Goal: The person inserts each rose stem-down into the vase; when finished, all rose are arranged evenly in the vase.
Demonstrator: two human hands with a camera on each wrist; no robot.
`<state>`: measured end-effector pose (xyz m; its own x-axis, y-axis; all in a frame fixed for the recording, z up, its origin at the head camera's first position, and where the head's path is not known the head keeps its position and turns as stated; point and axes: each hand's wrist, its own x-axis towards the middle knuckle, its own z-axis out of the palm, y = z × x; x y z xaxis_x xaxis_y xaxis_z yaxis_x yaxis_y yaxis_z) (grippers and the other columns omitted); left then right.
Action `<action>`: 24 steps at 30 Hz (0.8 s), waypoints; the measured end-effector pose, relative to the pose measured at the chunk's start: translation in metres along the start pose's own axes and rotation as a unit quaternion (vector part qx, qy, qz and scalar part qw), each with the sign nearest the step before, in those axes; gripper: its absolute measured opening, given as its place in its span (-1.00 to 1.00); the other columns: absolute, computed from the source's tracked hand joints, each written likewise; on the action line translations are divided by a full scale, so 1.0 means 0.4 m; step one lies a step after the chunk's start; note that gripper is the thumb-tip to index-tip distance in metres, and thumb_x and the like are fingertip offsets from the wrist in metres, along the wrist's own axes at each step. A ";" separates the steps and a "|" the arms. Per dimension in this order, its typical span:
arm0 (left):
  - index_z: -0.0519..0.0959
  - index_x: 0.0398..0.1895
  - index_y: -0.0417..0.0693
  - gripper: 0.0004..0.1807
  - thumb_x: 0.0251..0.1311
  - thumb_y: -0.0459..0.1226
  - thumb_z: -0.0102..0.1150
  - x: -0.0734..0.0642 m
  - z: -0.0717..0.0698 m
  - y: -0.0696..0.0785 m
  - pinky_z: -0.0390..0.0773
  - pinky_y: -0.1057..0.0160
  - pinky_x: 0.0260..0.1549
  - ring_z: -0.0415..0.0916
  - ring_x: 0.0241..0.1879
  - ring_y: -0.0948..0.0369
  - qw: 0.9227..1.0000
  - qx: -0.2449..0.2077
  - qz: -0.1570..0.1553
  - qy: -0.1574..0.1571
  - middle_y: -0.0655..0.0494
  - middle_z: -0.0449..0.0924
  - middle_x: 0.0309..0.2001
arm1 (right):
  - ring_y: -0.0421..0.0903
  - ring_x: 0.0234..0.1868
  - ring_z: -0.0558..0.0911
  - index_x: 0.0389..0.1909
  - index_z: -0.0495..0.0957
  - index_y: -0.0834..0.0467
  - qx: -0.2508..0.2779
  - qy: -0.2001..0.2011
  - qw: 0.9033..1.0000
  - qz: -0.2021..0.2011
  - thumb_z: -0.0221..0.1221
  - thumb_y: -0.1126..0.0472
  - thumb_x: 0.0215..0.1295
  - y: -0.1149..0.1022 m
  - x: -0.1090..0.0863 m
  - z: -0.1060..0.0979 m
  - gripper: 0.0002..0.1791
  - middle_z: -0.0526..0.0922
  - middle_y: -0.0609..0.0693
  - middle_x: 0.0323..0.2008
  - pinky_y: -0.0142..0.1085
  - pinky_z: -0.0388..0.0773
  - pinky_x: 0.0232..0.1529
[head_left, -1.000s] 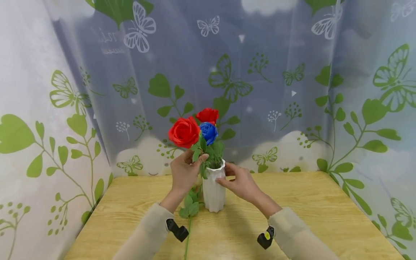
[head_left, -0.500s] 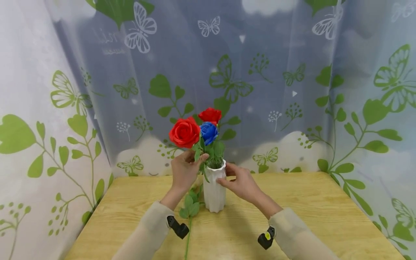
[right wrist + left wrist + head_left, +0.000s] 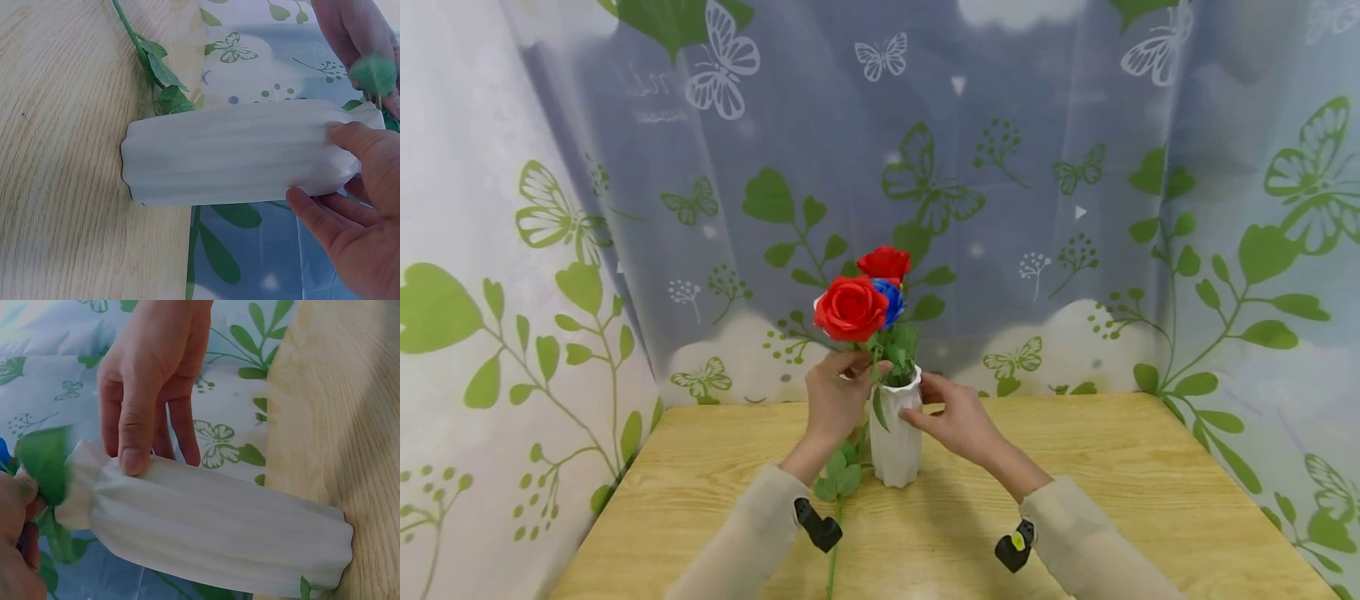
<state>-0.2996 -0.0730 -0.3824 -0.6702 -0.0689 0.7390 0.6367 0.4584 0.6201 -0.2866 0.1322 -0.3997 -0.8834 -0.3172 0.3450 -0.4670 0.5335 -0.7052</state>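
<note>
A white fluted vase [image 3: 895, 450] stands upright on the table. My right hand [image 3: 958, 421] holds it just below the scalloped rim, thumb on the near side; the right wrist view shows the same hold on the vase [image 3: 237, 153]. In my left hand [image 3: 838, 400], thumb and fingers pinch the leafy stem of a large red rose [image 3: 850, 308] beside the vase mouth. The stem's lower end is hidden. A blue rose [image 3: 892, 302] and a second red rose [image 3: 886, 264] rise from the vase behind it.
Left of the vase, a green leafy stem [image 3: 832, 533] lies on the wooden table [image 3: 1037, 517], its far end hidden behind my left hand. A curtain [image 3: 1037, 125] with butterflies and leaves surrounds the back and sides.
My left hand has moved slightly right with the large red rose, which now overlaps the blue rose. The red rose at the back shifted a little right earlier. My right hand stays on the vase.
</note>
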 end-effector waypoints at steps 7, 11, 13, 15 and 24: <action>0.76 -0.35 -0.18 -0.76 0.29 -0.17 0.49 -0.001 -0.026 -0.004 0.47 0.40 -0.53 0.50 -0.51 0.27 0.989 -0.091 -0.112 -0.040 -0.11 0.74 -0.44 | 0.10 0.11 0.76 0.47 0.45 0.20 -0.006 -0.001 1.000 0.010 0.41 0.02 0.40 -0.003 0.000 0.000 -0.28 0.76 0.09 0.07 -0.08 0.80 -0.02; 0.79 -0.29 -0.21 -0.86 0.29 -0.28 0.47 0.000 -0.033 -0.013 0.51 0.41 -0.46 0.52 -0.48 0.26 0.992 -0.110 -0.062 -0.021 -0.15 0.76 -0.41 | 0.10 0.11 0.76 0.46 0.46 0.20 -0.004 0.000 1.000 0.013 0.40 0.02 0.40 -0.005 -0.001 0.002 -0.30 0.76 0.08 0.06 -0.08 0.80 -0.02; 0.78 -0.29 -0.25 -0.88 0.28 -0.33 0.47 0.000 -0.033 -0.012 0.52 0.42 -0.45 0.52 -0.48 0.25 0.991 -0.127 -0.044 -0.005 -0.18 0.75 -0.43 | 0.09 0.10 0.76 0.46 0.47 0.19 -0.003 0.000 1.000 0.015 0.41 0.03 0.40 -0.004 -0.002 0.004 -0.31 0.76 0.07 0.06 -0.08 0.80 -0.01; 0.77 -0.30 -0.28 -0.87 0.28 -0.34 0.47 0.000 -0.032 -0.007 0.52 0.43 -0.45 0.53 -0.48 0.27 0.989 -0.144 -0.039 0.011 -0.17 0.74 -0.45 | 0.09 0.10 0.76 0.45 0.47 0.19 -0.002 0.000 1.000 0.018 0.41 0.02 0.39 -0.003 -0.003 0.005 -0.30 0.76 0.07 0.06 -0.09 0.80 -0.01; 0.74 -0.43 -0.35 -0.74 0.27 -0.27 0.50 0.017 -0.030 0.008 0.19 0.44 -0.68 0.22 -0.72 0.44 0.979 -0.153 -0.122 0.054 0.13 0.51 -0.70 | 0.10 0.11 0.75 0.45 0.47 0.19 -0.001 0.000 1.000 0.012 0.40 0.02 0.40 -0.004 -0.002 0.002 -0.32 0.76 0.09 0.07 -0.07 0.80 -0.01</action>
<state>-0.2973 -0.0825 -0.3722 -0.7824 -0.2444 0.5728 0.5586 0.1313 0.8190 -0.2850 0.1310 -0.3993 -0.8939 -0.3045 0.3288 -0.4465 0.5420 -0.7119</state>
